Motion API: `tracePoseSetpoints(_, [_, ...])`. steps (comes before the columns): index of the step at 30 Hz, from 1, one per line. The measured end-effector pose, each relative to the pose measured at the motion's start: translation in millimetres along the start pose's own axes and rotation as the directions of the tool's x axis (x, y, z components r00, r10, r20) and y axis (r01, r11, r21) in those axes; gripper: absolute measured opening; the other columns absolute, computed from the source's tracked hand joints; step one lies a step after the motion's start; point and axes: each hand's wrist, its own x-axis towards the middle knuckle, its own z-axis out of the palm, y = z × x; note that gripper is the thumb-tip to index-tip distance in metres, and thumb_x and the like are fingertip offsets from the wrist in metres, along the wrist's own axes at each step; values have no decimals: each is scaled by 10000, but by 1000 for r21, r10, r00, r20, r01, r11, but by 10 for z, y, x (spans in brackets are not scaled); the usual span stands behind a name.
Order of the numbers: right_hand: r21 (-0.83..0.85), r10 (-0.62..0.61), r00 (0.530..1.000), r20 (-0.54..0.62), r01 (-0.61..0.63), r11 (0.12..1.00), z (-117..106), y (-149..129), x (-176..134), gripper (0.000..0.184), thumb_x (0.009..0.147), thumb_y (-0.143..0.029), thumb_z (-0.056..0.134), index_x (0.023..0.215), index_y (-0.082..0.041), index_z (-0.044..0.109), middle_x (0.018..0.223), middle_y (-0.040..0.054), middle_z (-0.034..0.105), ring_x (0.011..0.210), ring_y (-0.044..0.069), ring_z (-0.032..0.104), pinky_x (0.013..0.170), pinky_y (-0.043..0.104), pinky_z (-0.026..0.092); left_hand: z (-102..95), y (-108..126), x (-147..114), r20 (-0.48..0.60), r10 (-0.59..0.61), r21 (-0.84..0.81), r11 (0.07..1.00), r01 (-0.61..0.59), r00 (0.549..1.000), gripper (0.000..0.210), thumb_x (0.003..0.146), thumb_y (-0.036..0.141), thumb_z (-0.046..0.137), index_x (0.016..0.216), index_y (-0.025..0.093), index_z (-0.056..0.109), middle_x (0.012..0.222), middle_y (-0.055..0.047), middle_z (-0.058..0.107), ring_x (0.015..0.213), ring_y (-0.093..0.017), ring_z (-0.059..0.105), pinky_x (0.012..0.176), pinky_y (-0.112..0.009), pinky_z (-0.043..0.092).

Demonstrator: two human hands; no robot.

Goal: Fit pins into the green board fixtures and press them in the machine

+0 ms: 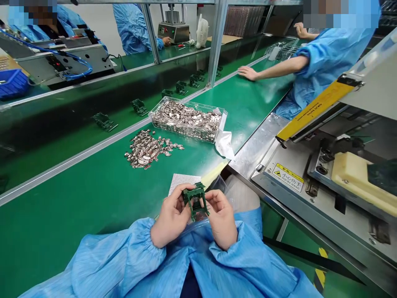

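Between both hands, close to my body, is a dark green plastic frame (196, 198) with an open middle and legs. My left hand (172, 215) grips its left side with thumb and fingers. On the other side, my right hand (221, 217) has its fingers closed on the right leg; whether a small part is also pinched there is hidden. Beyond the hands lies a loose heap of small shiny metal pieces (145, 150). Behind the heap stands a clear plastic box (221, 124) filled with similar pieces. A grey patterned sheet (182, 179) lies just past my left hand.
Several green frames (138, 106) sit along the conveyor behind a metal rail (118, 140). White crumpled paper (225, 145) lies beside the box. At right stands a machine with a yellow bar (319, 107) and warning label. A co-worker's hand (248, 73) rests on the bench.
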Motion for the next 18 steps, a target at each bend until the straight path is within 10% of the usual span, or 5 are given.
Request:
tracePoseSetpoints(4, [-110, 22, 1000, 1, -22, 994, -218, 159, 140, 401, 819, -585, 654, 869, -187, 655, 758, 39, 674, 700, 175, 626, 679, 302, 537, -144, -50, 186, -67, 34, 14, 999, -33, 997, 315, 828, 307, 626, 1107, 195, 535, 959, -46, 643, 787, -148, 629, 693, -254, 545])
tracePoseSetpoints(9, [-214, 62, 933, 354, 16, 977, -196, 431, 166, 472, 859, -614, 576, 679, -185, 658, 604, 18, 646, 570, 161, 594, 567, 278, 490, -175, -209, 490, -100, 82, 13, 997, -81, 992, 357, 811, 313, 635, 1115, 177, 509, 938, -38, 636, 818, -144, 635, 748, -258, 541])
tracePoseSetpoints(18, [-311, -45, 917, 397, 180, 933, -148, 575, 65, 525, 923, -599, 433, 639, -203, 629, 670, 41, 634, 681, 191, 589, 663, 313, 468, -135, -302, 569, 50, 86, 14, 996, -87, 995, 339, 848, 196, 564, 1181, 178, 505, 928, -44, 662, 848, -154, 664, 764, -258, 545])
